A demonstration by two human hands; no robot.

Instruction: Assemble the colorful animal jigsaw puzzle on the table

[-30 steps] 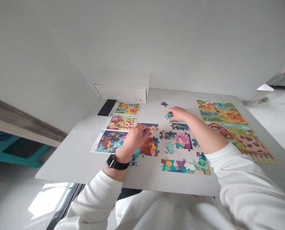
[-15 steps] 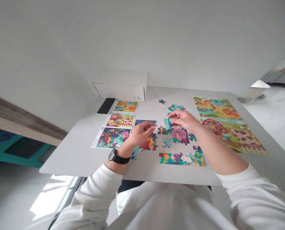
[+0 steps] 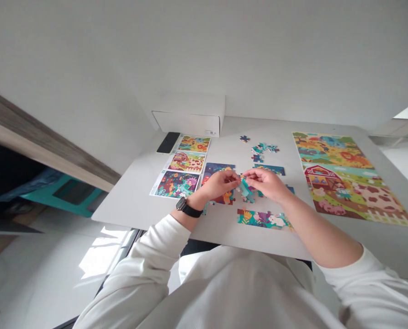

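1. White worktop (image 3: 128, 196) before a pale wall (image 3: 251, 55); a white box (image 3: 188, 122) stands at its back, with a black smartphone (image 3: 168, 142) and a three-picture printed sheet (image 3: 179, 183) in front.
2. Right hand (image 3: 267, 183): thumb and fingertips pinched, the grip closed on a teal puzzle piece (image 3: 244, 184), which lies between both hands, over the partly assembled forest puzzle (image 3: 220, 169).
3. Left hand (image 3: 220, 185): thumb and fingertips drawn together beside that piece; whether this grip holds anything cannot be told.
4. Rabbit strip (image 3: 262, 220), nearer the person; loose puzzle pieces (image 3: 260, 149), beyond the hands.
5. Safari picture (image 3: 330, 148) and farm picture (image 3: 357, 194), far right.
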